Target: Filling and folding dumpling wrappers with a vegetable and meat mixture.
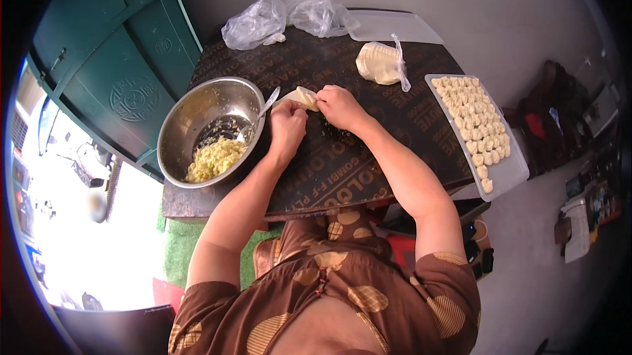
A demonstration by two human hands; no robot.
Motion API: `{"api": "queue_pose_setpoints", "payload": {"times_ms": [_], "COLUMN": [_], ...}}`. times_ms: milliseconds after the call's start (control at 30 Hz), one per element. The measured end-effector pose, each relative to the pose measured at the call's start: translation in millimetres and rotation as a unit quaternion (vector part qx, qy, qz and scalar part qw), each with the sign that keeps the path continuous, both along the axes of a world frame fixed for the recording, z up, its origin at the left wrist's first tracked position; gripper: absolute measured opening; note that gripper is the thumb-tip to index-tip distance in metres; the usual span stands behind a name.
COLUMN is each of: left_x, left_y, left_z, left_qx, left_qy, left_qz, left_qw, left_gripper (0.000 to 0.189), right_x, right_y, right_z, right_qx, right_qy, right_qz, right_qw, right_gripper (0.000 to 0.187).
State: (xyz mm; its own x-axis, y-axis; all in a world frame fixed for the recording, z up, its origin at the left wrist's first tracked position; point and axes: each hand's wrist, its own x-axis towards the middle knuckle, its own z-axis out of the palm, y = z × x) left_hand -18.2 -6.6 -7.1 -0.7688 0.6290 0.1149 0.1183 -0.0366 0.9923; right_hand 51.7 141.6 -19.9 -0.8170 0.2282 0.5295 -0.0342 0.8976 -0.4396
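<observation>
My left hand (pixel 288 125) and my right hand (pixel 342 108) meet over the middle of the table. Between their fingertips they pinch a pale dough wrapper (pixel 308 100); my fingers hide part of it. Just behind my left fingers lies a flat whitish piece (pixel 288 96), too covered to name surely. Left of that hand stands a steel mixing bowl (pixel 170 130), with a chopped yellow-green filling (pixel 217 160) heaped on its near side. A spoon (pixel 269 101) leans against the bowl's right rim. Off to the right, rows of small folded dumplings (pixel 471 113) sit on a plastic tray (pixel 508 170).
A plastic bag with stacked wrappers (pixel 377 62) lies beyond my right hand. Crumpled clear bags (pixel 256 24) and a second flat tray (pixel 395 26) are at the table's back, by the wall. The dumpling tray overhangs the table's right edge. A green metal door (pixel 133 73) stands left.
</observation>
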Motion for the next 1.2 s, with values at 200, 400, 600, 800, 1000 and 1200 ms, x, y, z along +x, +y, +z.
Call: {"api": "queue_pose_setpoints", "payload": {"times_ms": [200,400,600,800,1000,1200], "left_x": [-1,1,0,6,1,6], "left_y": [0,0,2,5,0,-1], "left_z": [-3,-1,-5,-1,-1,6], "left_qx": [0.014,0.040,0.074,0.136,0.055,0.115], "left_qy": [0.003,-0.034,-0.064,0.145,0.046,-0.040], "left_qz": [0.005,-0.024,-0.043,-0.016,-0.079,-0.084], "left_qw": [1.000,0.998,0.994,0.980,0.994,0.989], "left_gripper": [0.013,0.015,0.016,0.017,0.018,0.020], "right_x": [8,16,24,36,32,28], "right_y": [6,9,8,7,3,-5], "right_z": [9,13,20,37,30,26], "right_qx": [-0.140,-0.176,-0.283,-0.366,-0.485,-0.441], "right_qy": [-0.005,0.012,0.027,-0.045,-0.058,0.001], "right_qz": [-0.030,-0.023,0.027,0.120,0.176,0.154], "right_qw": [0.990,0.984,0.958,0.922,0.854,0.884], "right_gripper": [0.017,0.016,0.015,0.017,0.025,0.026]}}
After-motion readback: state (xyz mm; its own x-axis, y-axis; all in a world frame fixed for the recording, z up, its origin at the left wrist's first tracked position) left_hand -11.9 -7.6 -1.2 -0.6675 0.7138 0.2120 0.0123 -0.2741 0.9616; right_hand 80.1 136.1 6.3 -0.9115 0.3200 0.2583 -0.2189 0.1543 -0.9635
